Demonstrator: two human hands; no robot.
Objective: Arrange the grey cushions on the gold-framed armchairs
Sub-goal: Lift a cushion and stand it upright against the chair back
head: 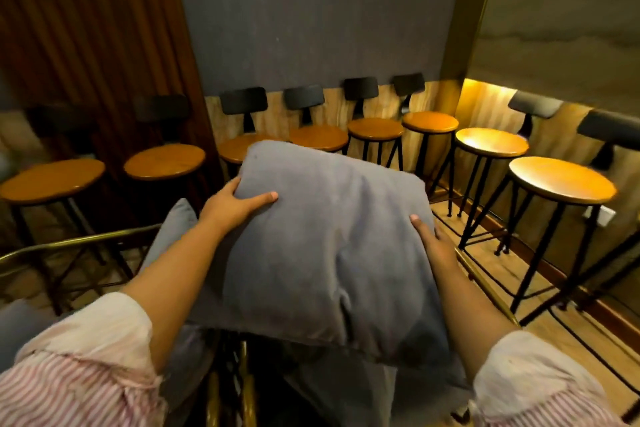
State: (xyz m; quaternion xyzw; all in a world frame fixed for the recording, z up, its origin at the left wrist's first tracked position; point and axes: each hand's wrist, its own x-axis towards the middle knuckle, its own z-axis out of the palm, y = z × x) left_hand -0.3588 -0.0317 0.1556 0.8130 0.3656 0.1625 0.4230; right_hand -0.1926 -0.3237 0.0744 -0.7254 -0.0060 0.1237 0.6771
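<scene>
The left hand (239, 204) and right hand (433, 243) are gripping opposite edges of a grey cushion (329, 246), thumbs lying on top, fingers curling underneath. The cushion is being held above a gold-framed armchair (79, 243). A second cushion (173, 229) is leaning just beside it. Wooden stools (561, 178) are lining the wall.

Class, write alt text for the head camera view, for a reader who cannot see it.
Two hands, left hand and right hand, grip a large grey cushion by its sides above a gold-framed armchair. Round wooden bar stools with black backrests line the walls behind.
</scene>
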